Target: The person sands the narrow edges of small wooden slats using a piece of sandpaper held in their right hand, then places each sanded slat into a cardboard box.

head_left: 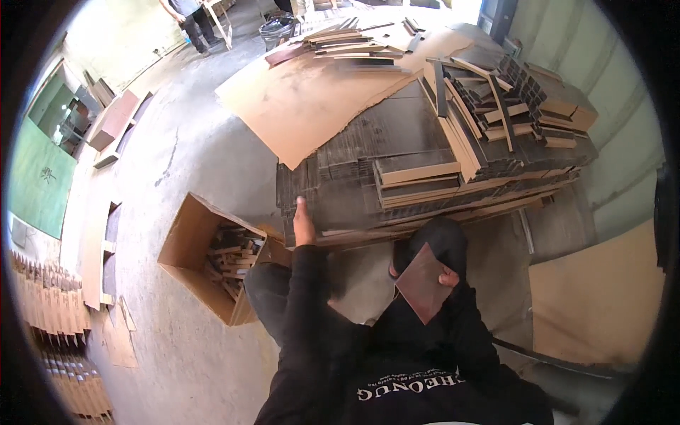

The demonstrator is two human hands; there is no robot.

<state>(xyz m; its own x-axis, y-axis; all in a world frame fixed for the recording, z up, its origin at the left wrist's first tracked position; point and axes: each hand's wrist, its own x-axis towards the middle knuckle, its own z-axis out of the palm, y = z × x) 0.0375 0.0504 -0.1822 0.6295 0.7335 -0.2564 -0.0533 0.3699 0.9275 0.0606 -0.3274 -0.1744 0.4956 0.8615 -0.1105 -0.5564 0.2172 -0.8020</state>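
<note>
My right hand (448, 277) is closed on one edge of a square reddish-brown sheet of what looks like sandpaper (423, 285), held over my lap. My left hand (304, 225) reaches forward to the near left corner of a low stack of dark wooden strips (347, 202). Its visible fingers are stretched out, and I see nothing held in it. Whether it presses on the strips I cannot tell. Close by that hand, a cardboard box (185, 230) stands on the floor with several short wood offcuts (232, 258) inside.
A torn cardboard sheet (304, 106) covers part of the stack, with loose strips (354, 49) on it. More strips (496, 106) lie jumbled at the right. A brown board (595, 297) leans at far right. Bundled pieces (49, 297) stand at far left. Another person (190, 18) stands at the back.
</note>
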